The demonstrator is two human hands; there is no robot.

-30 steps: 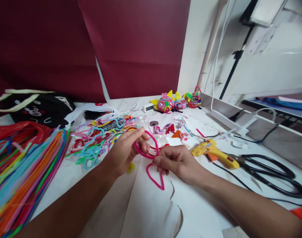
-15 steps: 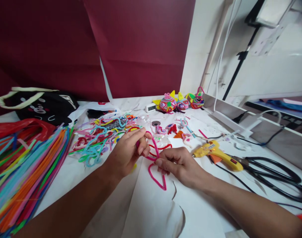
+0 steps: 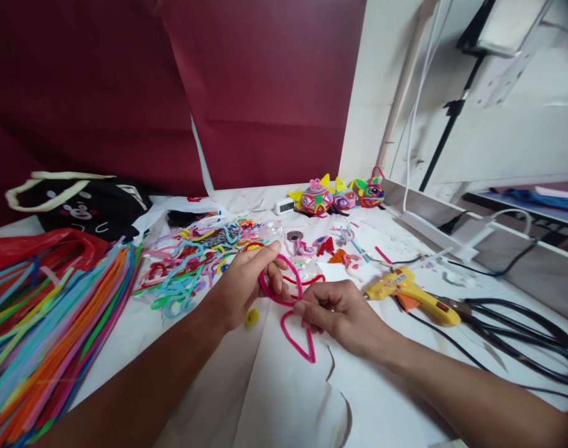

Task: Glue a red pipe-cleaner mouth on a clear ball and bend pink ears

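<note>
Between my hands is a bright pink pipe cleaner (image 3: 299,281), bent into a rounded upper loop and a smaller, pointed lower loop. The curled fingers of my left hand (image 3: 249,280) hold the left side of the upper loop. Where the two loops meet, my right hand (image 3: 337,311) pinches the stem between thumb and forefinger; the fingers partly hide that joint. White paper (image 3: 284,392) lies beneath. Just past my hands a red pipe cleaner (image 3: 318,278) rests on the table, and a small yellow coil (image 3: 251,318) lies under my left wrist.
A bundle of coloured pipe cleaners (image 3: 55,348) lies at left, near a black bag (image 3: 88,205). Loose bent pieces (image 3: 185,274) cover the back middle. Decorated fish-like figures (image 3: 317,198) stand behind. At right are a yellow glue gun (image 3: 412,292), black-handled scissors (image 3: 517,317) and cables.
The upper loop has become rounder and more open, with my left fingers now on its left side. My right hand keeps its pinch at the joint. The view has shifted slightly.
</note>
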